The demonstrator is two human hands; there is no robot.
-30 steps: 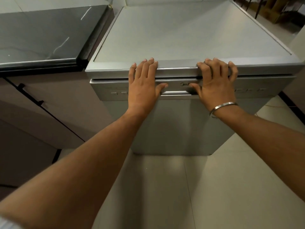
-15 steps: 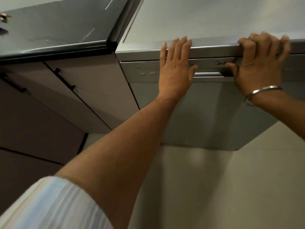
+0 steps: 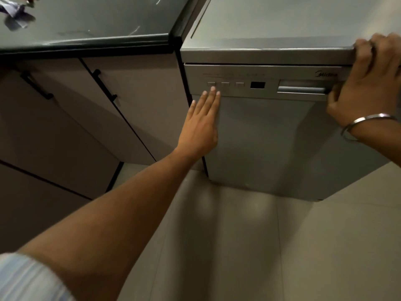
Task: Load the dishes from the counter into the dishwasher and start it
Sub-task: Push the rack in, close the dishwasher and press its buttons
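Dishwasher [image 3: 271, 137] of silver-grey metal stands on the tiled floor [image 3: 282, 246], just beside the dark-topped counter [image 3: 86, 25] and its brown cabinet doors [image 3: 130, 101]. Its door is closed, with a thin dark gap under the top panel. Along the control strip sit three small square buttons [image 3: 225, 84], a dark display window [image 3: 257, 85], a recessed handle [image 3: 303, 89] and a brand logo.

Left hand [image 3: 200, 129] reaches forward on a straight arm, fingers straight and pressed together, their tips just below the leftmost buttons; whether they touch the panel cannot be told. Right hand [image 3: 366, 88] grips the front edge of the dishwasher's top, fingers curled over the lip and thumb tucked at the end of the handle recess. A metal bangle [image 3: 366, 124] circles that wrist.

Right fingertips run off the frame edge. The logo is partly covered by the hand. Small print above the buttons is too blurred to read, as are the crumpled bits at the counter's far left corner.
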